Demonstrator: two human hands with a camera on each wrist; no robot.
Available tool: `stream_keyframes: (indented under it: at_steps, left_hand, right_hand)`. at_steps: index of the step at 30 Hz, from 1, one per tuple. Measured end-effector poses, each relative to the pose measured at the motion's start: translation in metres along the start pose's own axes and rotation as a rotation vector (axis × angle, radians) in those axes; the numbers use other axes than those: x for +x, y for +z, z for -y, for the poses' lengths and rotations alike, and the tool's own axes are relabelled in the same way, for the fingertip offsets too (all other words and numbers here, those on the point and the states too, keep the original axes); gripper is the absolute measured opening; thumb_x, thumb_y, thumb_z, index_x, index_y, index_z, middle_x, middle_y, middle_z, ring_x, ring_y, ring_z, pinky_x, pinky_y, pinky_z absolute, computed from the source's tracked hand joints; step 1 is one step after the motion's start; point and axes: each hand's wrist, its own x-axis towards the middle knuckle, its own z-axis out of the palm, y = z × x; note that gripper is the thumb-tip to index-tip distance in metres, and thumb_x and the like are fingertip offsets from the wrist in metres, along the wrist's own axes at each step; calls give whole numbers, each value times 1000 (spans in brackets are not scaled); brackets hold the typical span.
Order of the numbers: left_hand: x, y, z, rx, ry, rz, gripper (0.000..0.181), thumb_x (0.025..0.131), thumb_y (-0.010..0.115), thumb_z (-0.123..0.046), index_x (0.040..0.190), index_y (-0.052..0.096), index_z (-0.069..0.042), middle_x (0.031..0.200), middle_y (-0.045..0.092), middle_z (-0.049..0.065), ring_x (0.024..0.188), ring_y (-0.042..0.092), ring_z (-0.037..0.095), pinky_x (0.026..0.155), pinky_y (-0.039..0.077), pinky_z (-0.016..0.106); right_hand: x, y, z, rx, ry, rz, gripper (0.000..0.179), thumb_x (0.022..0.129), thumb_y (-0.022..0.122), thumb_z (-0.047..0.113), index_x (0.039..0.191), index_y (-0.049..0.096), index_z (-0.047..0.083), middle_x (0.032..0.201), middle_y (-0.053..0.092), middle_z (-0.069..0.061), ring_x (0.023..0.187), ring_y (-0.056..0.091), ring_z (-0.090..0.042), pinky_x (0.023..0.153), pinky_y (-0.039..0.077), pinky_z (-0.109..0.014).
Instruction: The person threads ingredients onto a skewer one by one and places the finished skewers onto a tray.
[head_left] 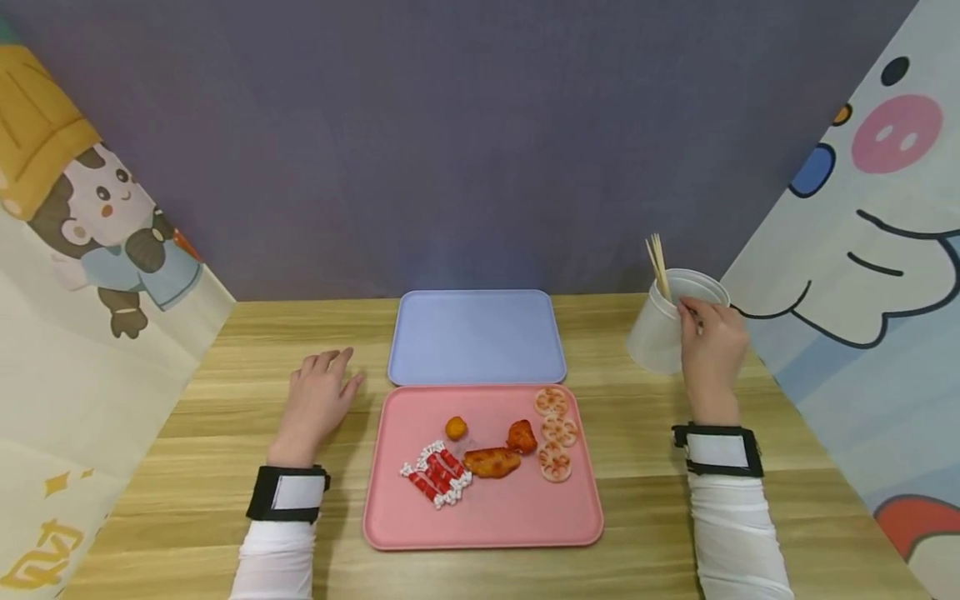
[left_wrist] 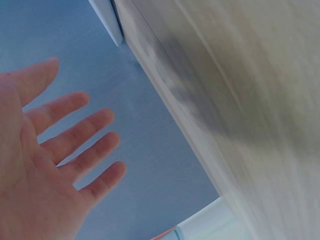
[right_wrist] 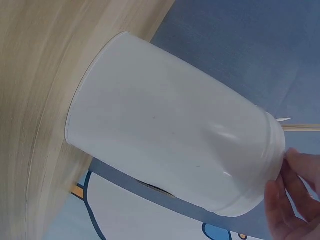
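A: Start with the head view: where's the tub?

B: The white tub [head_left: 651, 337] stands upright at the far right of the table [head_left: 637, 500], with pale sticks [head_left: 656, 258] leaning on its left rim. The right hand [head_left: 716, 342] is at the near rim, thumb and forefinger curled together; it looks to be pinching the edge.

A: How would it handle?

B: Light and fairly stiff, I'd judge, with a smooth wall that may slip. Wrapping the body below the rim seems steadier; tugging the lip could tip it. The sticks look thin and snappable, best taken by their raised ends.

A: Anything in the way?

B: The patterned right wall [head_left: 855, 250] is near the tub. The blue tray [head_left: 476, 337] and the pink tray [head_left: 517, 521], which carries food pieces [head_left: 491, 462], lie well to the left.

A: Left wrist view?

B: The left hand [left_wrist: 60, 155] is relaxed, fingers spread, holding nothing.

A: And the right wrist?

B: Fingertips touch the tub's rim; whether they also catch a stick, I can't tell.
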Motion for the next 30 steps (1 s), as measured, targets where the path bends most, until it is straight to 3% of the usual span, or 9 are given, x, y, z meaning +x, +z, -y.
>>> stream_keyframes:
  at_steps: [20, 30]
  left_hand:
    - [1, -4, -4, -7, 5, -3, 51, 96, 55, -29, 137, 46, 0, 132, 48, 27, 122, 40, 45, 97, 31, 64]
    - [12, -7, -22, -35, 33, -30, 50, 96, 55, -29, 137, 47, -1, 133, 49, 25, 123, 41, 44, 97, 33, 63]
  right_hand:
    - [0, -4, 3, 10, -2, 23, 20, 93, 58, 9, 99, 69, -7, 87, 66, -25, 81, 56, -40, 73, 45, -48]
    - [6, -16, 19, 46, -30, -63, 26, 97, 53, 15, 101, 68, -6, 89, 63, -26, 87, 54, -43, 78, 44, -49]
